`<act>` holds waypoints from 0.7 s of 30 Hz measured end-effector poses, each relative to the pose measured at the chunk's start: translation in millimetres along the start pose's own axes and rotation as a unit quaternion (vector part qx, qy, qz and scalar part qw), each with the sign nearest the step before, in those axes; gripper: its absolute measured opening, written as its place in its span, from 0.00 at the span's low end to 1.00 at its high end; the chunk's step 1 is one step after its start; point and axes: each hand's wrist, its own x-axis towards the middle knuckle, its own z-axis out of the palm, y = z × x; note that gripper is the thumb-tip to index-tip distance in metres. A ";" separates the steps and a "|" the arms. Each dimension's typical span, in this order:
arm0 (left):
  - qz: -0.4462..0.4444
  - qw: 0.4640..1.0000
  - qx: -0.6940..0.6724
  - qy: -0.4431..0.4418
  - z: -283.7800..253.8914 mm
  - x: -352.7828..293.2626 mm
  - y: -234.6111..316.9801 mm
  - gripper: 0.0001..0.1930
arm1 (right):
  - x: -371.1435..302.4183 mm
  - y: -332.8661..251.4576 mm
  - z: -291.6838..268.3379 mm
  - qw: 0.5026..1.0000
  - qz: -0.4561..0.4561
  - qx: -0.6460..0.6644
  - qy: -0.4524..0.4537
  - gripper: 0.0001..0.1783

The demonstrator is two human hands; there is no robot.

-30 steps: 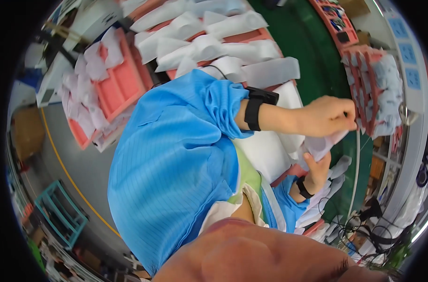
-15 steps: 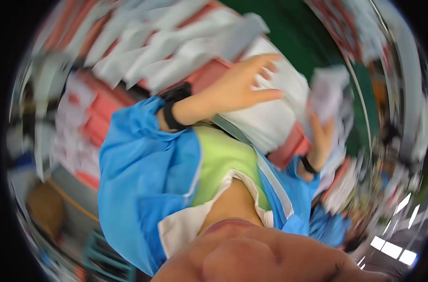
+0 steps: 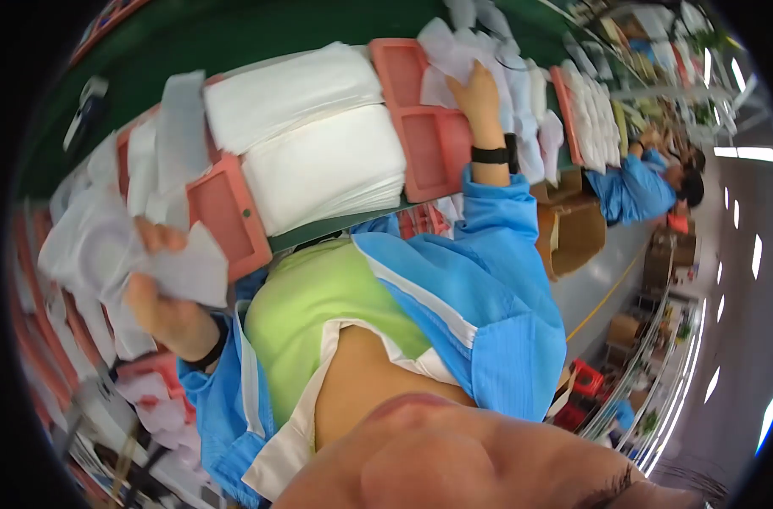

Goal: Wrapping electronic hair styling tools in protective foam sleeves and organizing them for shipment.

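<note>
My left hand (image 3: 161, 293) grips a translucent white foam pouch (image 3: 106, 250) at the left, fingers and thumb on either side. A pale round shape shows through the foam; what it is I cannot make out. My right hand (image 3: 479, 97), its fingers bent, has hold of another white foam pouch (image 3: 444, 55) above a pink tray (image 3: 433, 153). The far ends of its fingers are partly lost against the white wrapping. Two stacks of flat white foam sheets (image 3: 323, 165) lie between my hands.
A second pink tray (image 3: 227, 212) sits left of the sheets. More wrapped pieces (image 3: 518, 106) fill trays at the right. A dark tool (image 3: 85, 110) lies on the green tabletop (image 3: 259, 30). A cardboard box (image 3: 573, 233) and a co-worker in blue (image 3: 632, 191) are farther right.
My view and body have swung round. My left hand, open before, now holds a pouch at the left. My right hand has moved from one wrapped piece to the pink tray's end.
</note>
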 end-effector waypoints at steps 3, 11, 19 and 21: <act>0.098 0.985 0.133 0.046 -85.9 -29.5 69.2 0.21 | 13.0 -17.2 22.5 0.992 -0.040 -0.109 -0.059 0.28; 0.151 0.650 0.532 0.522 -231.6 -205.4 127.3 0.29 | 18.7 -1.5 41.8 0.984 0.053 -0.132 -0.109 0.46; 0.058 0.403 0.676 0.614 -286.0 -244.3 54.4 0.38 | 26.6 -31.3 -19.9 0.997 0.025 0.046 -0.059 0.46; 0.043 0.256 0.747 0.612 -263.8 -215.0 34.9 0.39 | 20.7 -43.4 -43.3 0.989 0.022 0.146 -0.018 0.43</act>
